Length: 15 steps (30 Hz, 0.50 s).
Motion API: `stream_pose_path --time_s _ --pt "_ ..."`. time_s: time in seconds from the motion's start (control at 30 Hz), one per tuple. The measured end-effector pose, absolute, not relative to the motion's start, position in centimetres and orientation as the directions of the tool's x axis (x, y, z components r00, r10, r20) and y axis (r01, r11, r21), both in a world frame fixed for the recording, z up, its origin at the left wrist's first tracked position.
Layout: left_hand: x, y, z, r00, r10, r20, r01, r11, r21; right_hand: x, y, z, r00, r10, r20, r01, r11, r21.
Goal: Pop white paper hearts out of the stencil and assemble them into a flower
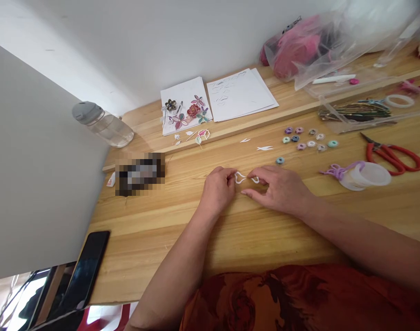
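Note:
A thin white cut-out outline (239,178), curved like a heart, lies between my hands in the middle of the wooden table. My left hand (218,189) is closed, with thumb and forefinger pinching the outline's left edge. Over the right part of the outline is my right hand (282,189); its forefinger touches the white strip, while the thumb is spread apart below. A white loop (256,179) shows between that forefinger and thumb; how it joins the rest is partly hidden by the fingers. Small white cut slivers (265,148) lie just beyond my hands.
Several thread spools (311,144) lie to the right, near red-handled pliers (392,154) and a plastic cup (366,176) with purple cord. On a raised ledge are paper sheets (242,96) and flower ornaments (193,111). A bottle (106,126) and phone (87,266) are left.

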State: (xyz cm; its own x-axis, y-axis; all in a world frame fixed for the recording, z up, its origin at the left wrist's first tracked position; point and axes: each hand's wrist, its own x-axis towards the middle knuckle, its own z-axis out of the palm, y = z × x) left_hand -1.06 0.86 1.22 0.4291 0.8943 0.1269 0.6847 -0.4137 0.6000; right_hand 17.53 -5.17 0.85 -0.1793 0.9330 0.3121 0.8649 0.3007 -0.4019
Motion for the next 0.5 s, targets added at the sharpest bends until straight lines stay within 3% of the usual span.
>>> stream_pose_path --time_s 0.5 --pt "-1.41 0.91 1.44 0.488 0.862 0.136 0.644 -0.461 0.611 17.80 -4.68 0.47 -0.172 0.936 0.308 0.863 0.294 -0.410"
